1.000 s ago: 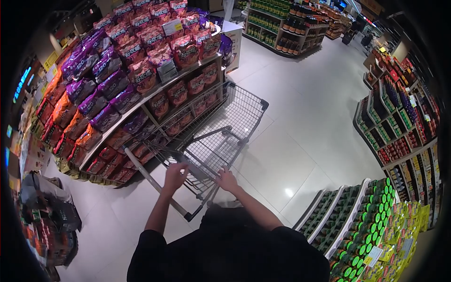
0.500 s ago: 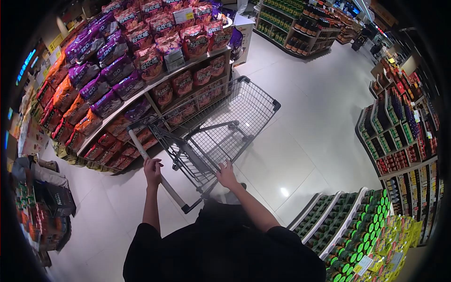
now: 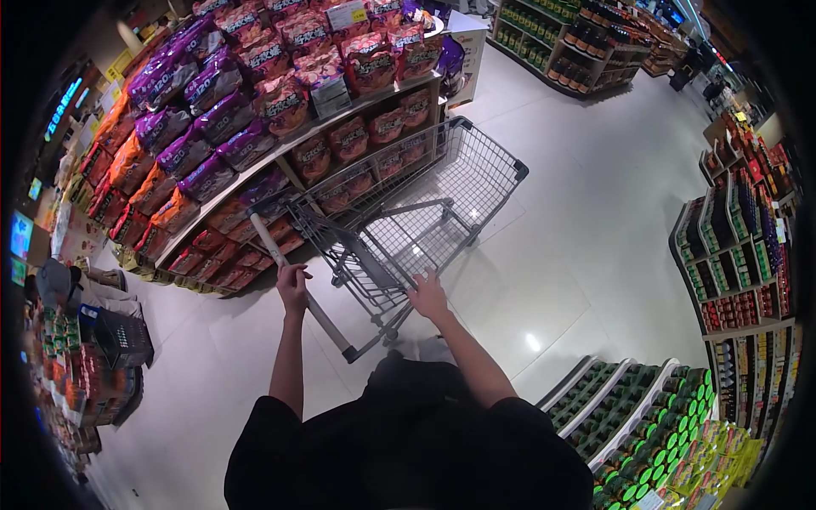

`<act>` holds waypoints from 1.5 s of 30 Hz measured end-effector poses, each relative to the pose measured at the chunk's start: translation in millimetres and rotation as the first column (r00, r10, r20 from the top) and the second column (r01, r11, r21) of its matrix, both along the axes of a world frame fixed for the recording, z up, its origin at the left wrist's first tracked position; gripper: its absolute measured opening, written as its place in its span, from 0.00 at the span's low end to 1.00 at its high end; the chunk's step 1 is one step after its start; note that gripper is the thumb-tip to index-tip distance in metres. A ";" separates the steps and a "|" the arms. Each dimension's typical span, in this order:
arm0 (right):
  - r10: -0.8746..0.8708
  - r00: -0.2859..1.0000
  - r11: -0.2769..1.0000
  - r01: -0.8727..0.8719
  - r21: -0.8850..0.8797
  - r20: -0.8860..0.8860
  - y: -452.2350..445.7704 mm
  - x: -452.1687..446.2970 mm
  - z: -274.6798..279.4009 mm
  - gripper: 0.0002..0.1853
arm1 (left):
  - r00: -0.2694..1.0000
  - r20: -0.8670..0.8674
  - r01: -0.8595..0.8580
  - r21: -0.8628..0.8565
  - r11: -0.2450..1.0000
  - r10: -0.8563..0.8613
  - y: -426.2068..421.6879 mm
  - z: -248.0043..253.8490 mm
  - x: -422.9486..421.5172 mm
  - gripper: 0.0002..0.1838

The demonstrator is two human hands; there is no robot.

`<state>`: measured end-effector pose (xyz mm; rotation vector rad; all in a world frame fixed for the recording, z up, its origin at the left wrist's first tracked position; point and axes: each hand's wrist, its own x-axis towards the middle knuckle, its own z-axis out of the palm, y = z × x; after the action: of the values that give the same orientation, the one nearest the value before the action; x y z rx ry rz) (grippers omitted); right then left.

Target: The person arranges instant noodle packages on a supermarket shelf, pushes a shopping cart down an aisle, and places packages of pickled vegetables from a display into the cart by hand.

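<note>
A grey wire shopping cart (image 3: 459, 187) stands in front of me, with no goods visible in its basket. My left hand (image 3: 292, 287) is wrapped round the cart's long handle bar (image 3: 319, 314), near its middle. On the near side rim of the basket rests my right hand (image 3: 427, 295), its fingers bent over the wire edge. Beside the cart's left side is a shelf of red snack bags (image 3: 348, 138), with purple bags (image 3: 206, 176) further left.
Green-lidded jars (image 3: 671, 425) fill a rack at the lower right. More shelves (image 3: 731, 255) line the right side. A person in a cap (image 3: 55, 285) is at the far left near a dark basket (image 3: 123, 336). Bottle shelves (image 3: 578, 64) stand at the back.
My left hand has gone from above the cart's fold-down part to the handle bar and closed on it. My right hand stays at the basket's rim. The cart appears further up and right in view.
</note>
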<state>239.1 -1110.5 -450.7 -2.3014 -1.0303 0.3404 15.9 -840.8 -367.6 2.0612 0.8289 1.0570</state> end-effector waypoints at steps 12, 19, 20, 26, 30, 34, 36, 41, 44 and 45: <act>-0.047 0.999 0.998 0.046 0.042 0.008 -20.1 103.4 6.5 0.20 | 0.999 0.023 -0.033 0.014 0.999 0.032 -46.9 2.3 87.0 0.08; -0.100 0.992 0.992 0.093 0.084 0.083 -29.1 151.4 -3.6 0.19 | 0.999 0.020 -0.031 0.037 0.999 0.030 -62.0 -2.7 129.2 0.09; -0.100 0.991 0.992 0.092 0.084 0.085 -30.0 156.3 -4.1 0.19 | 0.999 0.021 -0.030 0.036 0.999 0.030 -63.3 -3.3 133.6 0.08; -0.162 0.982 0.987 0.163 -0.006 0.095 -24.9 180.8 -3.8 0.22 | 0.998 -0.017 0.068 0.119 0.991 -0.067 -55.0 -10.5 154.4 0.06; -0.351 0.936 0.898 0.341 0.279 -0.014 -17.9 170.7 5.7 0.29 | 0.990 -0.091 0.116 0.158 0.981 -0.103 -50.9 2.3 172.2 0.05; -0.385 0.916 0.896 0.400 0.191 -0.114 -25.3 180.5 -27.0 0.33 | 0.987 -0.066 0.152 0.146 0.978 -0.143 -40.9 -23.2 180.5 0.05; -0.367 0.920 0.901 0.389 0.194 -0.140 -26.4 192.1 -33.2 0.36 | 0.991 -0.040 0.134 0.165 0.977 -0.130 -40.6 -22.5 188.3 0.06; -0.353 0.888 0.897 0.411 0.163 -0.295 -12.2 218.2 -16.7 0.35 | 0.986 0.035 0.159 0.136 0.978 -0.165 -37.4 -22.2 212.0 0.06; -0.345 0.913 0.897 0.389 0.208 -0.217 -12.5 235.3 -33.1 0.33 | 0.989 0.046 0.131 0.153 0.980 -0.139 -37.2 -13.9 232.7 0.06; -0.344 0.912 0.895 0.391 0.214 -0.224 -12.0 241.8 -30.8 0.33 | 0.991 0.042 0.121 0.162 0.979 -0.129 -38.3 -12.5 239.2 0.06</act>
<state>480.9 -1122.5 -481.5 -2.1266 -0.4956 0.2395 255.1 -879.1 -380.1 2.1767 0.5969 1.1335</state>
